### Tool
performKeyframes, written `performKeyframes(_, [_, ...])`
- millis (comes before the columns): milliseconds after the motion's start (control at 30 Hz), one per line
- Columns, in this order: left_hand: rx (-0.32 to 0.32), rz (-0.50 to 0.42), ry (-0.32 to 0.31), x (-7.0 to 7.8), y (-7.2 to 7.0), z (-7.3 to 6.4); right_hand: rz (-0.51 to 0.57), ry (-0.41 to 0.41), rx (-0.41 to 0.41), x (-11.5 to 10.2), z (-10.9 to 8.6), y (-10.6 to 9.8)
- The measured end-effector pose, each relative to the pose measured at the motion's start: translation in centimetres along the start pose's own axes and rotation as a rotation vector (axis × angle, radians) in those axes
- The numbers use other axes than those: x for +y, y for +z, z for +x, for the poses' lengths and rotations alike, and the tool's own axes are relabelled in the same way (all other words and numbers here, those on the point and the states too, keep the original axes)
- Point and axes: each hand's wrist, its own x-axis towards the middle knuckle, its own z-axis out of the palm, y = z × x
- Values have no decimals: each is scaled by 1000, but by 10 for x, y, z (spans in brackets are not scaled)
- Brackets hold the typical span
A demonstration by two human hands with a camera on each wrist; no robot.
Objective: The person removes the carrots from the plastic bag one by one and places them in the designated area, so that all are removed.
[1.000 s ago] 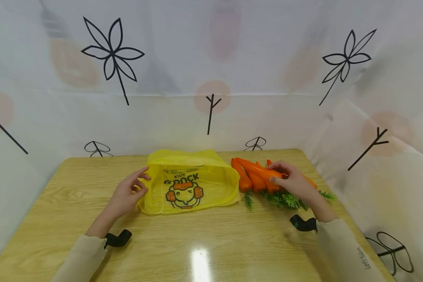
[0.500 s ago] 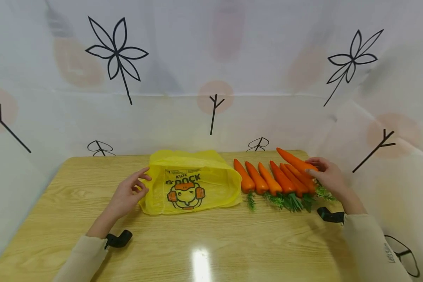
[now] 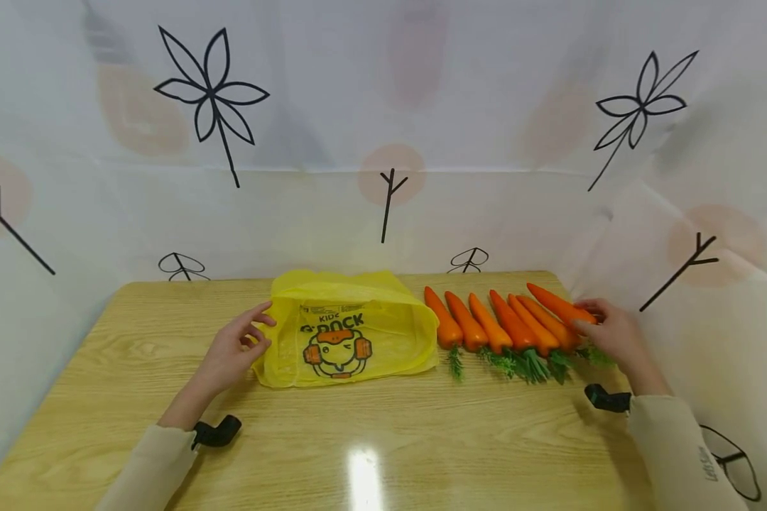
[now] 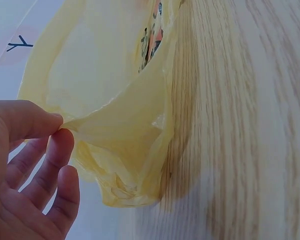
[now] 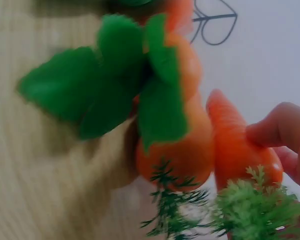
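Observation:
A yellow plastic bag (image 3: 383,355) with a duck print lies on the table, its mouth gaping. My left hand (image 3: 230,355) pinches the bag's rim between thumb and index finger, as the left wrist view shows with the bag (image 4: 125,125) stretched from the fingertips. At the right end of a row of orange carrots (image 3: 516,326) with green tops, my right hand (image 3: 620,341) grips one carrot (image 3: 552,301). In the right wrist view, thumb and fingers hold this carrot (image 5: 232,140) beside its neighbour, feathery greens (image 5: 255,210) below.
The wooden table (image 3: 294,440) runs up to a white patterned cloth (image 3: 307,213) at the back and sides. The carrots lie side by side just right of the bag, tips toward the cloth, leafy tops toward the table's front.
My right hand has moved right with the carrot, then slightly lower, bringing it to the row's right end. The carrots left of it are now in full view. My left hand stays at the bag.

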Motion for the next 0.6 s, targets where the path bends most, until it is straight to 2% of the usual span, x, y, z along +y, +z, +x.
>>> performKeyframes(200, [0,1,-13,1,0,-1,-12,11,31,7,-1,7])
performKeyframes(367, [-1,-5,-11,2,-1,-2,17,26,15,15,-4,13])
performKeyframes(600, [9,-4,-25,6,-1,-1,26,6,-19,24,-4,18])
